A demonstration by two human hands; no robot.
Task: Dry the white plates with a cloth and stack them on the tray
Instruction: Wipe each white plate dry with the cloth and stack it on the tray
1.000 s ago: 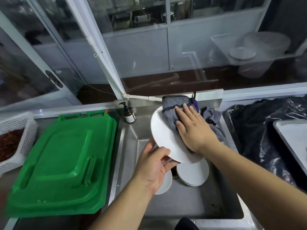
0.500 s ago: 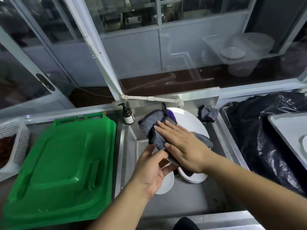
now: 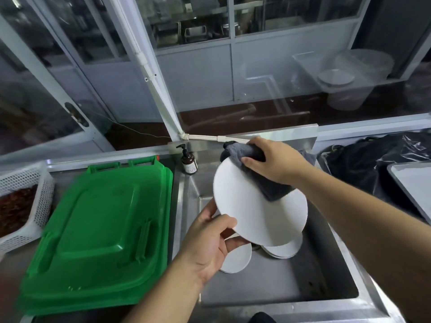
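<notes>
Over the steel sink (image 3: 268,290) I hold a white plate (image 3: 251,210) tilted toward me. My left hand (image 3: 210,243) grips its lower left rim, thumb on the face. My right hand (image 3: 272,159) grips a grey cloth (image 3: 272,187) against the plate's upper right edge. The cloth hangs down over the plate's face. Two more white plates (image 3: 282,249) lie on the sink floor, partly hidden under the held one. The pale tray (image 3: 412,183) shows at the right edge.
A green plastic lid (image 3: 100,231) covers the counter left of the sink. A white basket (image 3: 25,206) with dark red contents sits at the far left. A brown pump bottle (image 3: 188,160) stands at the sink's back corner. A black plastic bag (image 3: 363,164) lies right of the sink.
My right hand has moved the cloth from the plate's left side up to its top right edge and now curls round it. The plate's white face is now exposed.
</notes>
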